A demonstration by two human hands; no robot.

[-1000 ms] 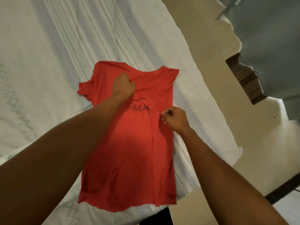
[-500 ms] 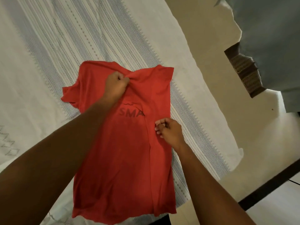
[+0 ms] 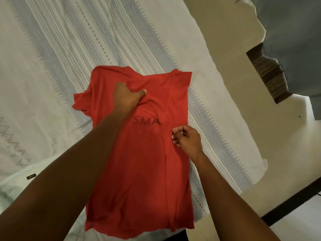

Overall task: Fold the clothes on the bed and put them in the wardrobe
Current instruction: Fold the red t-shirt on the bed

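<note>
Centre frame: red T-shirt (image 3: 147, 171) on bed (image 3: 69, 49), likely limp and light.
By the collar the left hand (image 3: 126, 100) grips cloth; the right hand (image 3: 186, 138) pinches the folded edge.

The place is a home bedroom. A bed (image 3: 52, 84) with a striped white cover (image 3: 104, 32) stands on a cream floor (image 3: 234, 84).

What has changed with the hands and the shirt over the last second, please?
The left hand has loosened its tight fist near the collar of the red T-shirt; its thumb now lies out across the fabric. The right hand still pinches the folded side edge, and the shirt stays flat on the bedsheet.
</note>
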